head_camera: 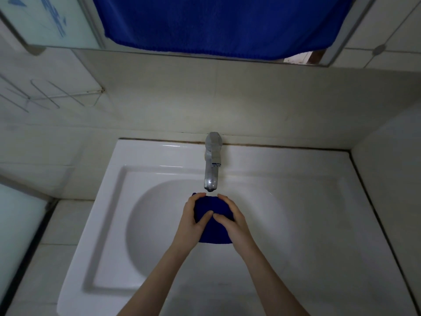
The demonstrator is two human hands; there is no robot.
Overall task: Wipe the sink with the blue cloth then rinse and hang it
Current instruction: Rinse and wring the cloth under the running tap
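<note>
A bunched blue cloth point(213, 207) is held over the bowl of the white sink point(159, 236), just below the spout of the chrome tap point(211, 169). My left hand point(193, 215) grips its left side, fingers curled over the top and thumb on the front. On the cloth's right side my right hand point(234, 216) grips it the same way. The two thumbs nearly meet in the middle. The cloth's lower edge hangs down between my wrists. No water stream shows at the spout.
A large blue towel point(218, 26) hangs across the top over a mirror edge. A wire rack point(52, 96) is fixed to the tiled wall at the left. Tiled walls close in behind and to the right of the sink.
</note>
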